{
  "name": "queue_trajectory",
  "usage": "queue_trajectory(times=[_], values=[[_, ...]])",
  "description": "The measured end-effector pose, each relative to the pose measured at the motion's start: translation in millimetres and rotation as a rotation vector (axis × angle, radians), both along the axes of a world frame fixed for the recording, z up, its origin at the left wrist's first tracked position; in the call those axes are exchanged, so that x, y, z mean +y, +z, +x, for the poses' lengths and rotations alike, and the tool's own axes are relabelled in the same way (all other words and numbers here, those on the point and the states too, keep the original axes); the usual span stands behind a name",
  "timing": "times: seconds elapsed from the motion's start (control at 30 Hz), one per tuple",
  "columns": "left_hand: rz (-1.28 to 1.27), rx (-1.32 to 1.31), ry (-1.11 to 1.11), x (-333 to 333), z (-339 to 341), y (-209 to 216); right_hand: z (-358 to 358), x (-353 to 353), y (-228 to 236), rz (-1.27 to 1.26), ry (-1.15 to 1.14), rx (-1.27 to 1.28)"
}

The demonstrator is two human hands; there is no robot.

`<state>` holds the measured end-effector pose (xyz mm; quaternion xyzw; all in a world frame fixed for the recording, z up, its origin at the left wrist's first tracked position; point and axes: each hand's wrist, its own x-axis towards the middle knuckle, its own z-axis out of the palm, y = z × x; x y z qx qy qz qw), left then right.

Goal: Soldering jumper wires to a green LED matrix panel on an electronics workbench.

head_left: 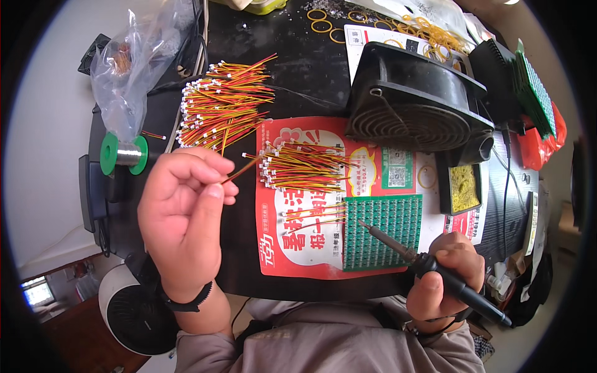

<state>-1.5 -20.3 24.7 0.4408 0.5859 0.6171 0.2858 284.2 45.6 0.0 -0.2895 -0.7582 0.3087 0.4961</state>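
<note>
Between thumb and fingers, my left hand [186,211] pinches a thin wire lead [244,169], raised left of the nearer wire pile. My right hand [449,273] grips a black-handled soldering iron [435,267]. Its metal tip is over the upper left part of a green circuit board panel [385,242]; whether it touches I cannot tell. A few wires [314,214] stick out leftward from the panel's upper left edge. Just beyond lies a pile of red, yellow and dark wires with white connectors [305,166]. A bigger pile of such wires [227,102] spreads farther left.
Under the panel lies a red and white printed sheet [298,264]. A black fan [416,99] stands behind it, with a yellow sponge in a black holder [463,186] to the right. At left are a green solder spool [124,153] and a clear plastic bag [134,74]. Rubber bands [429,31] lie at the back.
</note>
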Motion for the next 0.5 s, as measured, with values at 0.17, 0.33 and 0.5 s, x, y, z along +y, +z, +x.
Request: queue_trajectory(times=[0.17, 0.33, 0.5], values=[[-0.079, 0.165, -0.090, -0.6, 9.1, -2.8, 4.2, -1.0, -2.1, -0.008, 0.017, 0.013], [-0.085, -0.080, -0.069, -0.4, 22.6, -2.0, 3.3, 0.3, -2.1, 0.015, 0.015, 0.016], [-0.041, 0.081, -0.162, -2.3, 27.3, 0.5, 0.1, 0.2, -4.5, 0.023, -0.008, 0.055]])
